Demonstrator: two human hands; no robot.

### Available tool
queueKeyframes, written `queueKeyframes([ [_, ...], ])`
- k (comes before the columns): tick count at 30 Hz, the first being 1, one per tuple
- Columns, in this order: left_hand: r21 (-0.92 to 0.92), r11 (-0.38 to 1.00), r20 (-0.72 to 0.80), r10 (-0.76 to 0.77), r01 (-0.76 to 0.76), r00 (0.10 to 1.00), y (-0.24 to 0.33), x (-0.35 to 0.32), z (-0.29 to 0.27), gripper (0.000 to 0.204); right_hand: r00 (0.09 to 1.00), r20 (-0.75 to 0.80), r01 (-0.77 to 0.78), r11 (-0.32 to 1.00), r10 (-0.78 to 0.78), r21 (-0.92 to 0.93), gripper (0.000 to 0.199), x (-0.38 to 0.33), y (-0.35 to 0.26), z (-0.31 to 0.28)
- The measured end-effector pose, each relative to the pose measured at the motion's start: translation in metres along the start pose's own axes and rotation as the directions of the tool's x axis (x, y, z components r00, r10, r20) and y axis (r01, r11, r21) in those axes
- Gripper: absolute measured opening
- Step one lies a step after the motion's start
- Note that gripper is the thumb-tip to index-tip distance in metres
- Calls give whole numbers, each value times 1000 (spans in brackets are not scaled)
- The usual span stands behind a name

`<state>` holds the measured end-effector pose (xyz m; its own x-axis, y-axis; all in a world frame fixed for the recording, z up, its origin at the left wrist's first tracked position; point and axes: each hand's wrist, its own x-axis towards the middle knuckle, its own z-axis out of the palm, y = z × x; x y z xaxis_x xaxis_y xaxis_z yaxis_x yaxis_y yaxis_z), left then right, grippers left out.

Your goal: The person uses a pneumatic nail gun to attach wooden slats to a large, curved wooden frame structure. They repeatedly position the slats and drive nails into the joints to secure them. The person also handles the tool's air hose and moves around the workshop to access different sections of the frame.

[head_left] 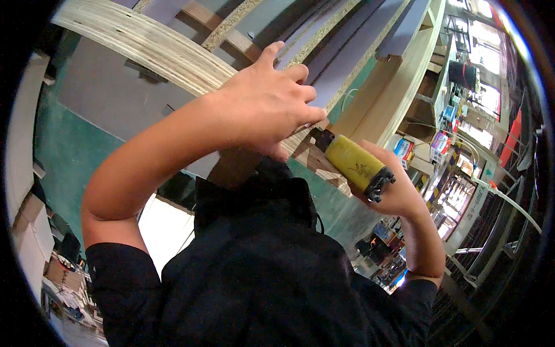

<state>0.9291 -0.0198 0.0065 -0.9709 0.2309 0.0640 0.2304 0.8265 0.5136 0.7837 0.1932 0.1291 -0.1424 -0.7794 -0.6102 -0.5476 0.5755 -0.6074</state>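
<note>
Bright daylight glaring through windows (483, 58) at far right, washed out white. Dim and shadowed over the dark shirt (254, 272) nearby. Heavy fisheye bending, black corners, slight softness toward the rim.

Background of a workshop: grey laminated boards (352, 55) with chipboard edges, stacked at the far centre; a green wall (63, 144) at left; cardboard boxes (32, 231) at near left; shelving with coloured packages (442, 141) at right; a red panel (511, 139) at far right.

Left hand (269, 101) raised, fingers curled, right hand (390, 185) closed in a grip
</note>
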Motion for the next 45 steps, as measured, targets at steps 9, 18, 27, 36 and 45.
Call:
queueKeyframes([
  [9, -27, 1000, -55, 12, -14, 998, -2, -1, 3, 80, 998, 26, -55, 996, 57, -68, 60, -7, -7, -1],
  [18, 15, 1000, -88, 3, -2, 996, 0, -2, 7, 78, 995, -87, -35, 998, 39, 53, 30, -3, -19, 7],
  [27, 0, 1000, -42, -5, 5, 999, -2, 1, 3, 81, 992, 4, -127, 990, 128, -61, 44, -3, -18, -2],
  [36, -15, 1000, -56, 9, -9, 998, -2, 4, 1, 82, 978, 79, -190, 981, 193, -43, 51, -5, -10, -8],
  [45, -9, 1000, -58, 30, -30, 998, -4, 3, -1, 80, 995, -77, -63, 998, 66, 31, 43, -14, -8, -2],
])
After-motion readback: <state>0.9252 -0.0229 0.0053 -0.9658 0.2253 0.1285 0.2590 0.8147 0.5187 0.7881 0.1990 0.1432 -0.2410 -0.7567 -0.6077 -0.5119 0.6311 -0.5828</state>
